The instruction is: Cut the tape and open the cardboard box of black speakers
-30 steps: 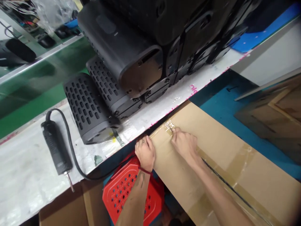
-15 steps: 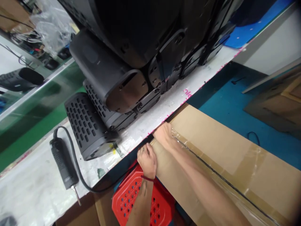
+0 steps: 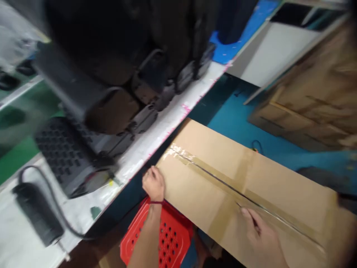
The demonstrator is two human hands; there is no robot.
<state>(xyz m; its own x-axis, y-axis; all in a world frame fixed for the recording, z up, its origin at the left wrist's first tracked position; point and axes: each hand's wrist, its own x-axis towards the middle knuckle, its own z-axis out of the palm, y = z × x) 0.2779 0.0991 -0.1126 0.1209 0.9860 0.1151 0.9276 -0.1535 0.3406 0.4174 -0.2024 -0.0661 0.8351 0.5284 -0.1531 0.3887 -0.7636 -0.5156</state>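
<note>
Both of the person's bare arms are reaching forward and away from the body, the forearms coming up from the bottom of the view. The left hand [image 3: 153, 184] is curling into a loose fist, knuckles up, fingers folded under, with a thin red band circling the wrist just behind it. The left forearm is running almost straight up from below. The right hand [image 3: 260, 238] is sitting lower and well apart from the left, back of the hand facing up, the index finger stretching out flat and pointing up and to the left while the other fingers are tucking in beside it.
</note>
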